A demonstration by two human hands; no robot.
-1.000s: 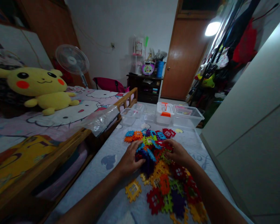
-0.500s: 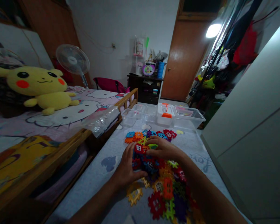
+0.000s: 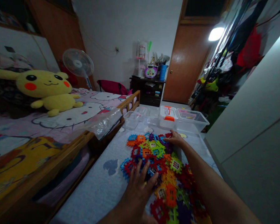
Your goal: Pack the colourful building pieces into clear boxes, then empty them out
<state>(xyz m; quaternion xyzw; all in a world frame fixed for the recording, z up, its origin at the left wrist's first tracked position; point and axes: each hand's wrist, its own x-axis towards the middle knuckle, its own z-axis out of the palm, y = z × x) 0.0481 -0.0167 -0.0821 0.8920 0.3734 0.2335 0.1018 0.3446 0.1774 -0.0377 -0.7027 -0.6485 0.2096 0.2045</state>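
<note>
Plastic tiles (image 3: 176,165), one heap (image 3: 168,176), one fan (image 3: 78,63), left grip (image 3: 140,186) spread, right grip (image 3: 176,139) unclear

The toy tiles (image 3: 152,145) heaped between the far edge and the near right corner of the sheet (image 3: 102,193) look like moulded plastic, smooth with a slight sheen. The sheet itself is matt cloth. Along its far edge, the storage boxes (image 3: 191,126) are glossy clear plastic, one with a smooth plastic latch (image 3: 169,119). Beyond its left edge, the rail (image 3: 60,157) is smooth wood, the bag (image 3: 105,123) crinkled, shiny plastic, and the stuffed toy (image 3: 46,84) matt fabric. The door (image 3: 183,62) is glossy wood.
</note>
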